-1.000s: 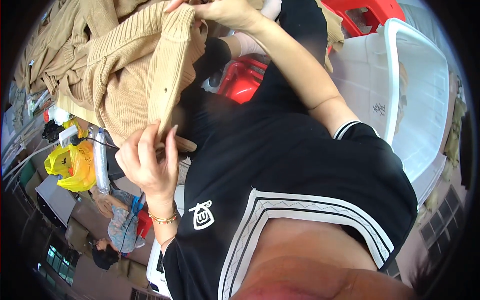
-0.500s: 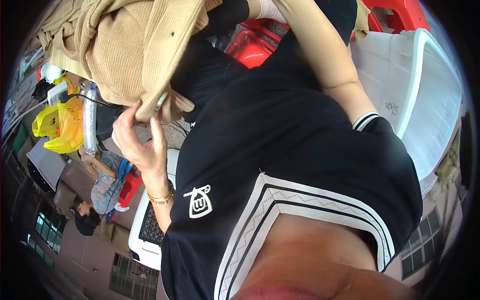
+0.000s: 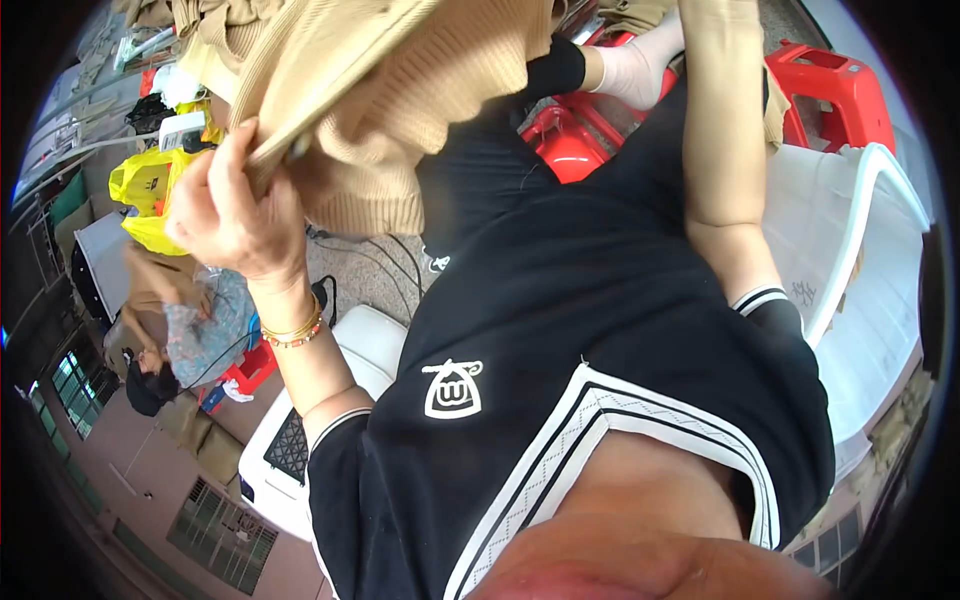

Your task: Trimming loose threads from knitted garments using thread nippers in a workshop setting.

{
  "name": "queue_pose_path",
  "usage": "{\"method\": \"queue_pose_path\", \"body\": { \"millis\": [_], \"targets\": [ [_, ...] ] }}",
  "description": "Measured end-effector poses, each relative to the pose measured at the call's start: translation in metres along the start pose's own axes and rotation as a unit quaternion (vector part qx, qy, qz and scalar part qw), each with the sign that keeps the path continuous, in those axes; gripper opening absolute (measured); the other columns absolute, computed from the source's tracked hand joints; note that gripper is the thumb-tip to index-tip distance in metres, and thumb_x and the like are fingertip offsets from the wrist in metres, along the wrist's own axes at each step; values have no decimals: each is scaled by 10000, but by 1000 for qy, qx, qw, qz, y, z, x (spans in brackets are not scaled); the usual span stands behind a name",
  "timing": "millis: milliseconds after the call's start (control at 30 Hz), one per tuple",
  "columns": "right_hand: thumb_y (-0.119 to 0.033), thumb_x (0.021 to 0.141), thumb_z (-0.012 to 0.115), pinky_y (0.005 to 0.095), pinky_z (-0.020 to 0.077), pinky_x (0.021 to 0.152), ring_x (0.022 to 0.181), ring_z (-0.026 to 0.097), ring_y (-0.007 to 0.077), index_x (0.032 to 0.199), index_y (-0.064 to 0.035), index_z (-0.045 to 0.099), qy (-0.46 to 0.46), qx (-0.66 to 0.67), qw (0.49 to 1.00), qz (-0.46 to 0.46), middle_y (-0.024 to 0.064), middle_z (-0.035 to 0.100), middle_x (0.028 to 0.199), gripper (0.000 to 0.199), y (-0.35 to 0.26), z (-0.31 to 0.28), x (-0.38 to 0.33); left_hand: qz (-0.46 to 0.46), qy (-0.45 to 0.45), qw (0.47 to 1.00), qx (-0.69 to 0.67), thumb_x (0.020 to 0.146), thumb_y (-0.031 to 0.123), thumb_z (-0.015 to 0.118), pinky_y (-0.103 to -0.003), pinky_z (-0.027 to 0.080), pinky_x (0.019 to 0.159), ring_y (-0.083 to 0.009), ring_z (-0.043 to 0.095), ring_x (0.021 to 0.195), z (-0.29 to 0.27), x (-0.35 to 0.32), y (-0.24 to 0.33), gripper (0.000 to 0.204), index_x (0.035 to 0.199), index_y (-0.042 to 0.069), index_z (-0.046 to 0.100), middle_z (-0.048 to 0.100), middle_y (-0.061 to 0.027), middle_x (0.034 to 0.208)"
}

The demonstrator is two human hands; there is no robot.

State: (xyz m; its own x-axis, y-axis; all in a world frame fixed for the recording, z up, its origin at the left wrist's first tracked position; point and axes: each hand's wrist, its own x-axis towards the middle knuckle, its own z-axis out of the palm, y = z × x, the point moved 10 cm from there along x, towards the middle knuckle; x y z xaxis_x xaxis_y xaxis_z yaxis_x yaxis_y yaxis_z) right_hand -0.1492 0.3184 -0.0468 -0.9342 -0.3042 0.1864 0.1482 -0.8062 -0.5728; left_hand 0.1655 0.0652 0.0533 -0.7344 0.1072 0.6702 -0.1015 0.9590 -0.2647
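A beige ribbed knit garment (image 3: pixel 400 110) hangs in front of me at the top of the view. My left hand (image 3: pixel 235 215) grips its lower left edge, with bracelets on the wrist. My right forearm (image 3: pixel 715 130) reaches up past the top edge, so the right hand itself is out of view. Below the garment I see my black top with white trim (image 3: pixel 600 330).
Red plastic stools (image 3: pixel 835 90) stand at the top right and centre. White plastic chairs (image 3: pixel 870 260) sit at my right and lower left (image 3: pixel 350 350). A yellow bag (image 3: pixel 145 195) lies at left. Another person (image 3: pixel 185 330) crouches lower left. Cables cross the floor.
The garment has risen toward the top of the view, my left hand has lifted with it, and my right hand has left the frame.
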Motion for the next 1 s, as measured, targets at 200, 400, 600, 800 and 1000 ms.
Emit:
{"method": "queue_pose_path", "body": {
  "millis": [200,400,600,800,1000],
  "targets": [
    [-111,999,624,169,270,389,475,418,6,1230,-126,661,108,-9,990,88,-83,623,823,235,62,-79,9,-25,-36,998,-39,696,87,772,-434,435,890,-252,593,864,16,-36,5,333,1015,177,735,617,-23,907],
    [-130,993,643,142,277,393,495,428,-6,1249,-133,630,25,-6,994,110,-74,670,907,256,83,-82,14,-99,-89,977,-169,726,105,816,-493,442,972,-316,580,1009,15,-63,1,371,1029,55,608,605,-132,1053],
    [-160,988,663,143,291,419,523,448,-9,1220,-134,643,19,-26,990,137,-102,647,846,234,91,-88,11,-86,-119,978,-149,703,40,729,-475,446,994,-313,617,948,15,-94,-7,303,983,52,613,649,-99,933],
    [-149,986,662,150,294,419,520,445,4,1214,-123,648,50,-85,989,113,-99,628,824,231,69,-85,21,-127,4,981,-146,686,-82,715,-390,455,823,-269,569,857,-23,-83,-23,347,980,64,602,591,-65,902],
    [-141,993,651,157,288,395,494,427,15,1206,-161,630,99,-44,991,72,-77,649,860,216,37,-118,45,-30,52,991,-121,768,7,812,-373,451,832,-223,578,859,-24,-60,-5,318,1005,100,622,655,-34,901]
  ]
}}
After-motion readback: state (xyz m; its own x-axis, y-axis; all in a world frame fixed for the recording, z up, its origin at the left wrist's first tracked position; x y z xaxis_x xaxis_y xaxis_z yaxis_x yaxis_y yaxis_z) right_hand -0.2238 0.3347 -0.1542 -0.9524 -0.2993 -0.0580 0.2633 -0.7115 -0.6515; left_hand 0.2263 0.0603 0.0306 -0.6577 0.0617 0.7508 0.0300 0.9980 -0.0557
